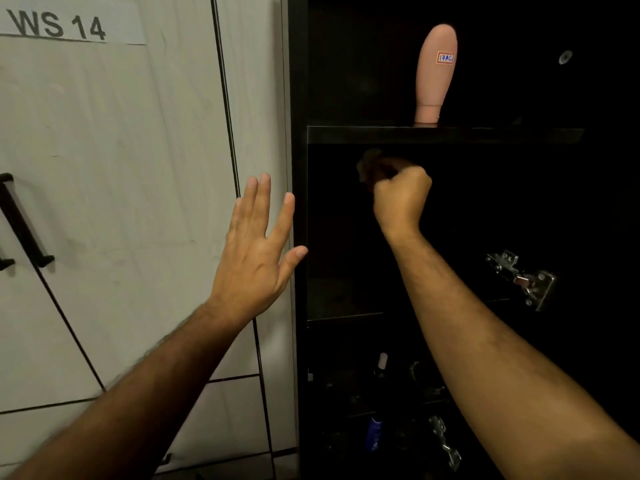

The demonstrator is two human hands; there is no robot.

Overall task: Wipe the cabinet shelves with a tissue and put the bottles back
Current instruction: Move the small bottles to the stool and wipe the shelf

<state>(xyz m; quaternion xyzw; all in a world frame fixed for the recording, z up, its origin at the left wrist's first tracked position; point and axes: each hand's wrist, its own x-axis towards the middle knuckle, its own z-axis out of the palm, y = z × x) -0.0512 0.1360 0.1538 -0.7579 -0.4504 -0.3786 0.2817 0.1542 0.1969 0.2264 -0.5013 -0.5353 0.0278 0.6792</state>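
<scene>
Tissue (pixel 370 165) is the thing to look at first. It is a small, dim, crumpled wad, bunched in the right hand (pixel 401 199), whose fingers are curled tight around it. It sits deep inside the dark cabinet (pixel 298 168), just under the upper shelf (pixel 443 135) and up near the back wall of the middle space. It is too dark to tell if the tissue touches the wood right now.

So the wiping step looks to be the one going on, here in the middle space. Next, I think the hand needs to rub the tissue from side to side, into the corners too, and down onto the lower shelf (pixel 343 318).

The left hand (pixel 256 251) is well apart from the tissue. It is open and flat, fingers straight, holding nothing. It is up by the pale cupboard door (pixel 121 168) next to the cabinet, with the thumb near the cabinet's dark edge. I cannot tell if it presses on the door.

One pink bottle (pixel 435 74) stands upside down on the upper shelf, above the right hand. More bottles, like a blue bottle (pixel 374 433), sit low down in the dark. I think those go back on the shelves after the wiping. A shiny metal hinge (pixel 523 277) is on the right side.
</scene>
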